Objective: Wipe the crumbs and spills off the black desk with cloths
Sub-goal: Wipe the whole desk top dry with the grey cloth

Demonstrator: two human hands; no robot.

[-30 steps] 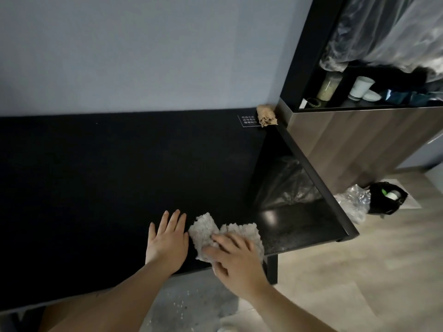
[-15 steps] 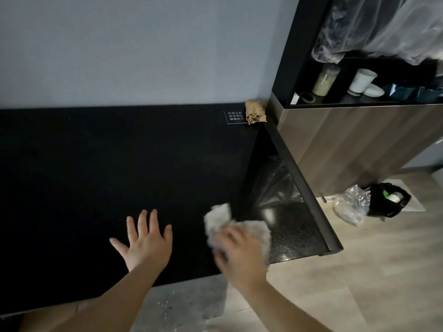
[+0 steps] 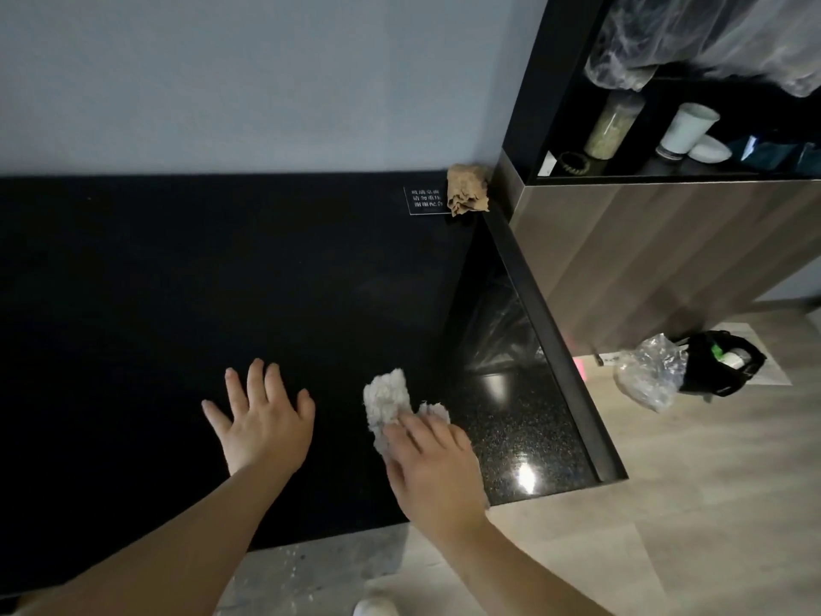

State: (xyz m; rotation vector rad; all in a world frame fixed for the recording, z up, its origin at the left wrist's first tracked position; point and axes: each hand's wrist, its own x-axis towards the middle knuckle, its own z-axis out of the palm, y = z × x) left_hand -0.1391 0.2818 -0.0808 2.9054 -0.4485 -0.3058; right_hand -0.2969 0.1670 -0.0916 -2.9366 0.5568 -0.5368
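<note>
Fingers flat, the right hand (image 3: 433, 464) has slid the pale fluffy cloth (image 3: 388, 400) farther across the matte black tabletop (image 3: 177, 282). The left hand (image 3: 262, 420), spread and empty, has drawn away leftward. Wiping looks mid-stroke.

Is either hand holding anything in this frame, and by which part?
Nothing is gripped. The right hand presses the cloth flat on the desk, straight fingers over its near end. The left hand is spread and empty.

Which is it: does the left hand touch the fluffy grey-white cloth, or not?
Apart. The head view shows bare black desk between the left hand and the fluffy grey-white cloth.
</note>
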